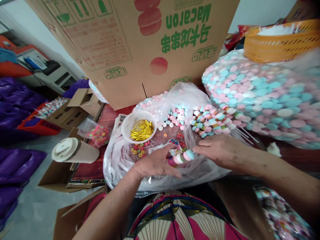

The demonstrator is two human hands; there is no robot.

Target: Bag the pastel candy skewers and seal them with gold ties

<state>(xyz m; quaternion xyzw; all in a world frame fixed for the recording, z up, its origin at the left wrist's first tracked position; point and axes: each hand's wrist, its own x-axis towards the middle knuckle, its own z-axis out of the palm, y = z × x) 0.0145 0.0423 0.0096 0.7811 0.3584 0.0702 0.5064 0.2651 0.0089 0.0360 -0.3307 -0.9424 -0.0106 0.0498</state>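
A short candy skewer (180, 158) of pink, white and blue marshmallow discs lies low over the clear plastic bag (117, 173), between my two hands. My left hand (157, 163) is at its left end, thumb and fingers apart on either side of the candies. My right hand (217, 148) has curled fingers at the blue right end, seemingly pinching it; the stick is hidden there. Just beyond lies a small printed wrapper (175, 145). Ring-shaped candies (140, 149) and loose marshmallow discs (176, 116) are around on the plastic.
A white bowl (126, 128) holds gold twist ties (142, 130). Finished skewers (212, 120) are piled at right, beside a big bag of marshmallows (270, 96) under an orange basket (280, 45). A tall cardboard box (140, 66) blocks the back. A lidded cup (85, 151) is at left.
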